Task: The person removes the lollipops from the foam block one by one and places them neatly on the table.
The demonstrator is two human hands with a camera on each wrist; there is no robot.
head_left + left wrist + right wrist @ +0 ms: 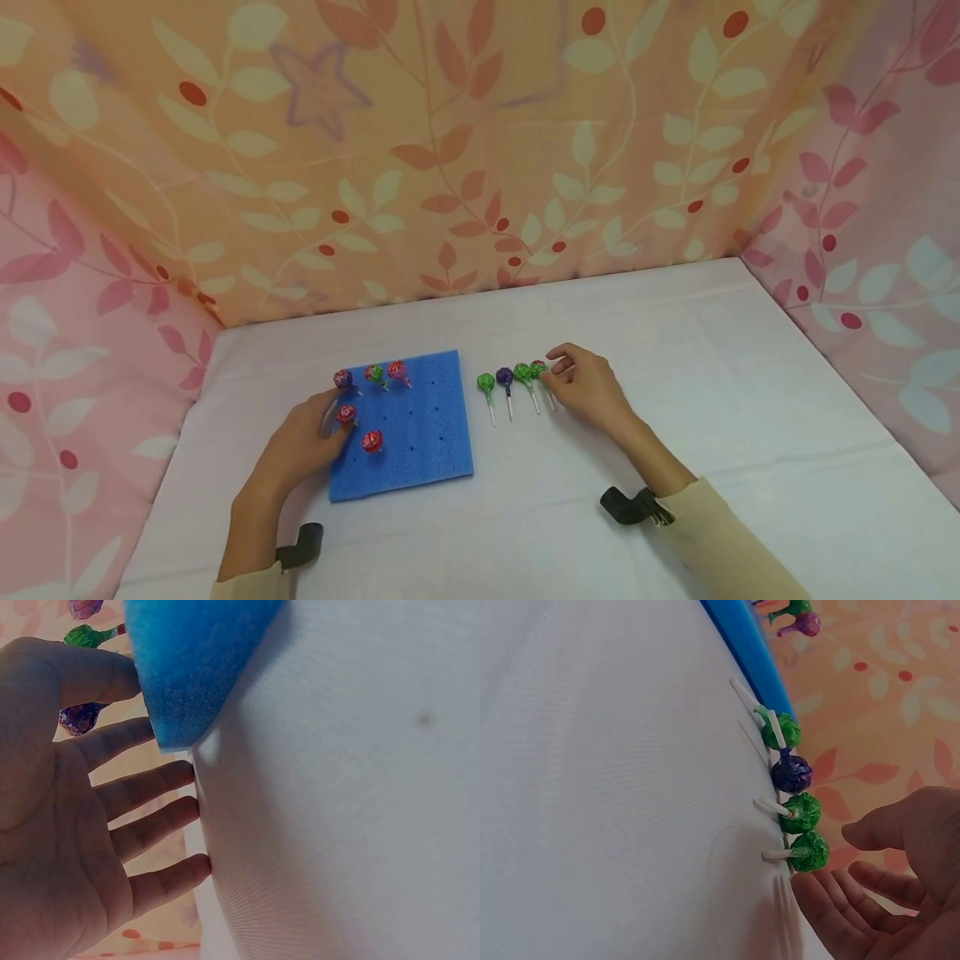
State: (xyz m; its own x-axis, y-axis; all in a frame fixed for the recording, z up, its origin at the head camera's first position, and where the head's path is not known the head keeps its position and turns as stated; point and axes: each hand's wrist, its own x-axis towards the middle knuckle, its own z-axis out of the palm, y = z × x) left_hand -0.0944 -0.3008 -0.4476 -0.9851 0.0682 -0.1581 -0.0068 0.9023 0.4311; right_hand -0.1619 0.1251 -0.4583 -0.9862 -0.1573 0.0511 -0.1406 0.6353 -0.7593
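Note:
My left hand [303, 442] lies along the left edge of a blue foam board [442, 450], its fingers straight and thumb over the edge. Several wrapped lollipops stand in the board: a purple one [342, 379], a green one [373, 373] and a pink-red one [397, 369] at the back, red ones [372, 442] nearer the front. To the board's right, a row of lollipops lies on the table: green [486, 382], purple [505, 377], then two green ones [801, 813]. Beside the rightmost lollipop [810, 851] is my right hand [588, 387], thumb and fingers apart, holding nothing.
A white cloth covers the table [525, 517]. Small holes dot the foam board. Patterned curtains, orange behind [480, 167] and pink at both sides [885, 208], border the table. Black wrist mounts [626, 506] sit at both sleeves.

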